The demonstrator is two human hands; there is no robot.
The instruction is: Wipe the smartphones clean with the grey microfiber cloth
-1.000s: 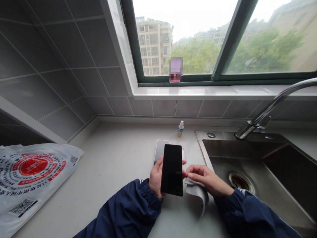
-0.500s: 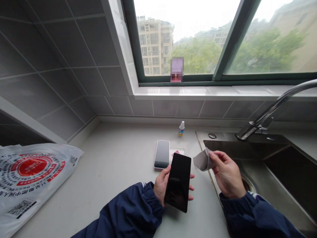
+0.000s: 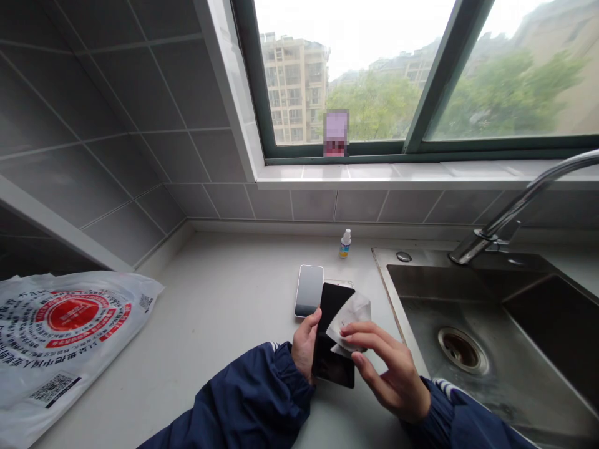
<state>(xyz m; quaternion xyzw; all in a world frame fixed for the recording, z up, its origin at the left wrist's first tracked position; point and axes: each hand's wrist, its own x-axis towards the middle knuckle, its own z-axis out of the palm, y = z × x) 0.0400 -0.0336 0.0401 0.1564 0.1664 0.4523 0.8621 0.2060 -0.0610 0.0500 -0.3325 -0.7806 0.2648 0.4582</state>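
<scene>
My left hand [image 3: 304,345] is closed round a black smartphone [image 3: 334,369], its thumb along the left edge and its other fingers hidden behind. The phone is tilted, its dark screen facing me. Over the right side of that screen lies a grey-white cleaning cloth [image 3: 354,310] with zigzag edges. My right hand [image 3: 397,372] presses the cloth against the screen with its fingertips, the thumb a little apart below. Just beyond, a second phone [image 3: 309,290] with a pale edge lies on the counter, and a clear case [image 3: 345,284] is mostly hidden behind the held phone.
A small white spray bottle [image 3: 345,244] stands near the back of the counter [image 3: 224,293]. On the right are a steel sink [image 3: 421,312] and its chrome faucet [image 3: 486,234]. A printed white plastic bag [image 3: 107,330] lies at the left, and a window is ahead.
My right hand has moved left, bringing the cloth from beside the phone onto its screen, where it has spread out. My left hand still holds the phone in nearly the same place.
</scene>
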